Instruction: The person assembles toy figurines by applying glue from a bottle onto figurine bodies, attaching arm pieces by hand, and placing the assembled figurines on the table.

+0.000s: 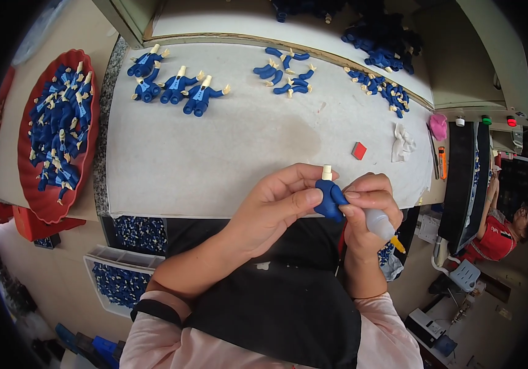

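Over the near edge of the table my left hand (279, 200) is closed on a blue toy figure body (324, 189) with a cream neck peg, held upright. The thumb and fingers of my right hand (361, 215) pinch a small blue toy arm (339, 195) against the figure's side. That same hand also keeps a whitish squeeze bottle (379, 224) with a yellow tip tucked in its palm, the tip pointing down and away from the figure. Whether the arm is fixed to the body I cannot tell.
Several figures with arms (179, 85) stand at the far left; loose blue arms (285, 71) lie beside them, more farther right. A red tray (94, 132) heaped with figures sits left. A red block (359, 150) and crumpled tissue (403, 142) lie right. A co-worker (497, 234) sits far right.
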A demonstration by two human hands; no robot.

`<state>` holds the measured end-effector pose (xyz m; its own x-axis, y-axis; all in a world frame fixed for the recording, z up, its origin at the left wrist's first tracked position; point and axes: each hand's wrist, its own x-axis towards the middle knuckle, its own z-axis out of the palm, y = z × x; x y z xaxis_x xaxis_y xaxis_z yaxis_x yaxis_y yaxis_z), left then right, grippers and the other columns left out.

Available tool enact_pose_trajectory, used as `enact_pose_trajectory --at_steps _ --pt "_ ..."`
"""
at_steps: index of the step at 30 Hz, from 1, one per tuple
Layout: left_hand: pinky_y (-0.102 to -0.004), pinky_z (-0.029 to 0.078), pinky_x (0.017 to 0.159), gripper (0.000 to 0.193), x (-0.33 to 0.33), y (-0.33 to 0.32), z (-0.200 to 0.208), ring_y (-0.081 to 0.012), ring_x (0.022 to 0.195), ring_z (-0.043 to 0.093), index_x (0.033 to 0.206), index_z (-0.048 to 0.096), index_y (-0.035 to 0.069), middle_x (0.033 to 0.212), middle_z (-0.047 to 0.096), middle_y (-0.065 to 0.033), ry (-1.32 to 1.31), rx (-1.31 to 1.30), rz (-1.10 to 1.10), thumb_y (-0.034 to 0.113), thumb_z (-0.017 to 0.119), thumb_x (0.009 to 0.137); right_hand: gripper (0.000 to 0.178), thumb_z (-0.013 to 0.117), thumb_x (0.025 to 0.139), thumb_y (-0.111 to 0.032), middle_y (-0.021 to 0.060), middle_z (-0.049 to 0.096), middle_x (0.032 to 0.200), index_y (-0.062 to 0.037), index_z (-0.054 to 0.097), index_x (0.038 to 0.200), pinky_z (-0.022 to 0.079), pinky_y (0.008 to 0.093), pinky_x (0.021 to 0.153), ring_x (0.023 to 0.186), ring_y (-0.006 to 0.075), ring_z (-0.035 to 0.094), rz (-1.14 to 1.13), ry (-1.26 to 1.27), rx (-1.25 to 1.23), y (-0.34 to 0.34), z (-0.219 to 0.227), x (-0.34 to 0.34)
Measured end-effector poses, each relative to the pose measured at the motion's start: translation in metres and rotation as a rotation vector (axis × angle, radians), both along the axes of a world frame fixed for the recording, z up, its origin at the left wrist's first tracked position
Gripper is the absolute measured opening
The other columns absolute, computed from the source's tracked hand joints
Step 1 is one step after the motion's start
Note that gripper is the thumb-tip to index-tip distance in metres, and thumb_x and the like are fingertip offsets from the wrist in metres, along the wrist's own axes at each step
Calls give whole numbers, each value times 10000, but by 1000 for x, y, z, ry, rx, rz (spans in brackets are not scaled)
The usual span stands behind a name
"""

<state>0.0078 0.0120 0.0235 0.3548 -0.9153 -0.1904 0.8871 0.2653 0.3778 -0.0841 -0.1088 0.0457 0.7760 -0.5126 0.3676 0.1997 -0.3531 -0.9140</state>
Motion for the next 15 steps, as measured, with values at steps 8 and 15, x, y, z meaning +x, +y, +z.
enact_pose_trajectory --at_steps 8,15 --pt "-260 417 812 227 3 2 -1 -113 910 524 1032 488 17 1008 540 -67 -180 53 53 54 522 811 201 680 607 53 94 556 738 -22 623 785 406 217 510 604 158 528 -2 39 -294 -2 9 4" --pt "-254 420 812 224 5 3 1 -115 903 533 1013 498 13 1020 545 -78 -174 73 38 32 539 794 248 680 566 72 87 555 707 -23 627 789 398 212 462 547 150 516 11 27 -530 -4 12 4"
